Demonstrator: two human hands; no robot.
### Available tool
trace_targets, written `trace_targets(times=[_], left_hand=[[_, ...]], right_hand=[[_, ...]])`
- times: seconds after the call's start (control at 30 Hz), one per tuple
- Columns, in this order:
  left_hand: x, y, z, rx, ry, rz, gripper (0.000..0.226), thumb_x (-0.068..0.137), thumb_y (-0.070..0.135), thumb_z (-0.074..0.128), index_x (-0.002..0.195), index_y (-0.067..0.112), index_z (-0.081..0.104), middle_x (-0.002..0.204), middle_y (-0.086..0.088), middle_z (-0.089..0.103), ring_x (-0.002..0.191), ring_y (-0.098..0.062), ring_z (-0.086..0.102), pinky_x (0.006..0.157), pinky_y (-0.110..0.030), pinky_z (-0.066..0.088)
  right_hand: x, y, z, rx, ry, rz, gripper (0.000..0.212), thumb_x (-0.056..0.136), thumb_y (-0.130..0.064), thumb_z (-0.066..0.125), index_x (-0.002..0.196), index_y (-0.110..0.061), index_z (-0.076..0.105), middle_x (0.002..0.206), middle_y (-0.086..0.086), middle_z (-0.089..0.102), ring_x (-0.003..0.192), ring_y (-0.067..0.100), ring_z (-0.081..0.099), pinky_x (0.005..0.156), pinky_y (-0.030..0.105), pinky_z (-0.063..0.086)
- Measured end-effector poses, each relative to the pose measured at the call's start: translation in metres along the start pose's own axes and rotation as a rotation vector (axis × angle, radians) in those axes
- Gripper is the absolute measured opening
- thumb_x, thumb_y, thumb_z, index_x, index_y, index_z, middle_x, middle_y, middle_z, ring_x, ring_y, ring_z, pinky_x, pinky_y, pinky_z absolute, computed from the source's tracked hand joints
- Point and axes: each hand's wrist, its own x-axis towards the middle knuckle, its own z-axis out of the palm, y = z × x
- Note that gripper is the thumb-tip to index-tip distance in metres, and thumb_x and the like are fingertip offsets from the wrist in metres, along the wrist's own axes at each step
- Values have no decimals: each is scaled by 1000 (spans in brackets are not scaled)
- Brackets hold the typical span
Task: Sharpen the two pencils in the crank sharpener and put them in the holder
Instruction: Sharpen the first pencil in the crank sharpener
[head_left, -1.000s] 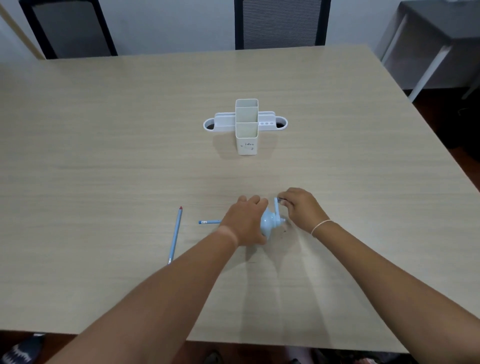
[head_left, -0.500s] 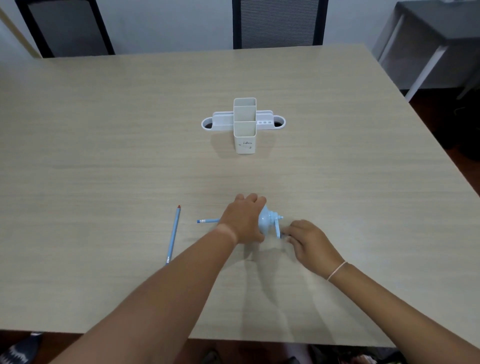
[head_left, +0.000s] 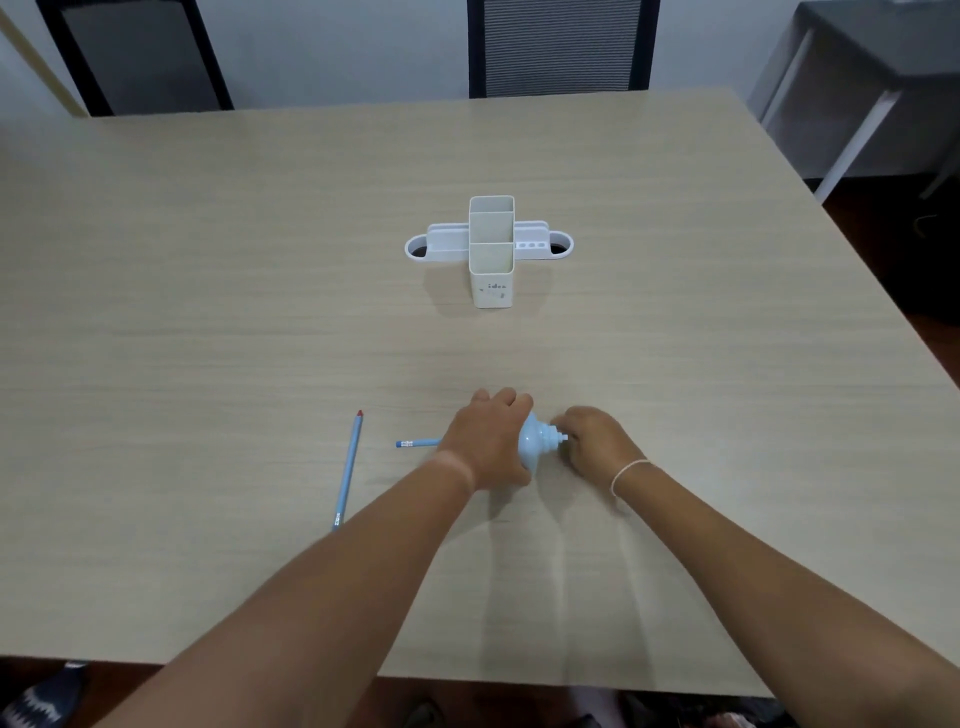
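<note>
A light blue crank sharpener (head_left: 536, 448) sits on the wooden table (head_left: 208, 312) near the front middle. My left hand (head_left: 487, 442) grips its body from above. A blue pencil (head_left: 418, 443) sticks out to the left from under that hand, its eraser end showing. My right hand (head_left: 592, 441) grips the crank handle on the sharpener's right side; the handle is hidden by the fingers. A second blue pencil (head_left: 348, 469) lies loose on the table to the left, red end pointing away. The white holder (head_left: 491, 251) stands upright further back, centre.
Two dark chairs (head_left: 561, 47) stand behind the far table edge. A grey side table (head_left: 857, 83) is at the back right. Feet and floor show below the near table edge.
My right hand has kept circling the crank: from up behind the sharpener, down in front of it, now level at its right side. My left hand and both pencils stay put.
</note>
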Motion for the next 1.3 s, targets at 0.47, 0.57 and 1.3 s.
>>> trace_targets(times=[0.47,0.57,1.3], left_hand=[[2,-1,1,4,-14,11,55,65,33,74,108,13,46,110,-4,51,98,-28,44,84,-41,48],[3,-3,3,3,-6,7,52,64,33,73,104,14,46,107,-4,51,87,-24,37,86,-43,48],[-1,1,0,-3,-19,-5,57,65,33,74,111,15,45,112,-3,51,102,-29,44,79,-38,47]], right_hand=[[-31,-15,-32,129,285,-204,27,81,-10,43,82,1,68,70,17,65,70,14,46,67,10,27],[0,-9,-29,137,248,-92,17,81,5,52,86,5,68,78,25,65,80,31,58,74,24,38],[-53,-13,-17,154,318,-190,27,79,-13,41,81,-3,66,68,14,62,70,16,45,64,15,30]])
